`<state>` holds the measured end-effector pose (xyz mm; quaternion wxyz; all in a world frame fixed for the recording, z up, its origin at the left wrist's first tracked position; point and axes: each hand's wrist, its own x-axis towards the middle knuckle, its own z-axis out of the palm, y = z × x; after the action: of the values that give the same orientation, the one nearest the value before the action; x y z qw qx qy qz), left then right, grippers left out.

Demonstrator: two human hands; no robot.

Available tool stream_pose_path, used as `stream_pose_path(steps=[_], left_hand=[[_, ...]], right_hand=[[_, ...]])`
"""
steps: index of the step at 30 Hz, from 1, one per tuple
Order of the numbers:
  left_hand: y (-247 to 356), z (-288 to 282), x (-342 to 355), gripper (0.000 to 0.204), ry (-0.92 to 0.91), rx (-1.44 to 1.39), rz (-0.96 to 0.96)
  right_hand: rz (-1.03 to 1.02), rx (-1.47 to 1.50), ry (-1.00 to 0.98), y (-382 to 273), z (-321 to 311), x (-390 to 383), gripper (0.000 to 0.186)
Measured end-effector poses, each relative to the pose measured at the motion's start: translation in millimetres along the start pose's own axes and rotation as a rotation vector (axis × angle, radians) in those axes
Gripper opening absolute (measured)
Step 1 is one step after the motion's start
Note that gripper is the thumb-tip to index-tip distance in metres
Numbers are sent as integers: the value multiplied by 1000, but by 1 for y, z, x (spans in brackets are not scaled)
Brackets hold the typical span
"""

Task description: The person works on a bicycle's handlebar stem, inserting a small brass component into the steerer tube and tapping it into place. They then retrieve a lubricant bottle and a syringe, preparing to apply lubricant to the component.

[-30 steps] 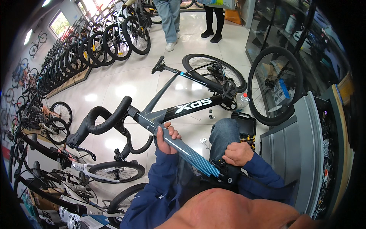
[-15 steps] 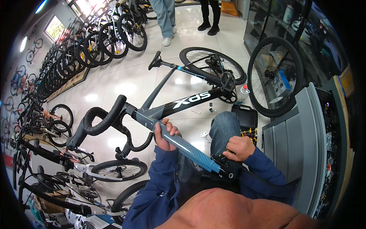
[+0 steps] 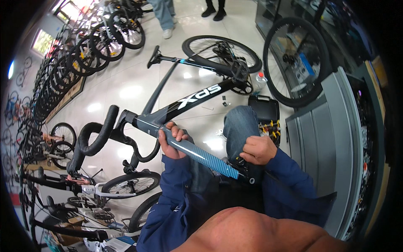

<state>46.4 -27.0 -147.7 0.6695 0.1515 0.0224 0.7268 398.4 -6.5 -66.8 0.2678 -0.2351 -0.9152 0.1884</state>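
Observation:
A black and grey-blue road bike frame lies slanted before me, its front end at my lap. My left hand is wrapped round the fork, whose striped blue end points toward my body. No wheel sits in this fork. My right hand is closed beside the fork's end, above a dark part by my knee; what its fingers hold is hidden. Black drop handlebars stick out to the left of the frame. Its rear wheel is on the far side.
A loose wheel leans on a glass cabinet at right. Beneath it are a clear bottle with a red cap and an open black tool case. Grey drawers stand close on my right. Bikes line the left; two people's legs show beyond.
The whole scene has shifted up and left in the picture. My right hand has turned a little, knuckles more upward, beside the fork's end. My left hand keeps its grip on the fork.

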Motion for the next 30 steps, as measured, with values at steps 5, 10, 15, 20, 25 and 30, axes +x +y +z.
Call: stream_pose_path(steps=[5, 10, 15, 20, 25, 30], left_hand=[[4, -2, 0, 52, -2, -43, -37], [5, -3, 4, 50, -54, -69, -61], [9, -4, 3, 52, -50, -15, -73], [10, -4, 2, 50, -16, -35, -71], [8, -2, 2, 54, -24, 12, -51], [8, -4, 0, 53, 15, 6, -41]], right_hand=[[77, 52, 111, -1, 12, -13, 27], [158, 134, 204, -3, 17, -18, 27], [202, 198, 226, -4, 17, -19, 28], [220, 240, 196, -2, 16, -19, 29], [230, 251, 199, -1, 17, -18, 28], [212, 231, 205, -1, 17, -16, 29]])
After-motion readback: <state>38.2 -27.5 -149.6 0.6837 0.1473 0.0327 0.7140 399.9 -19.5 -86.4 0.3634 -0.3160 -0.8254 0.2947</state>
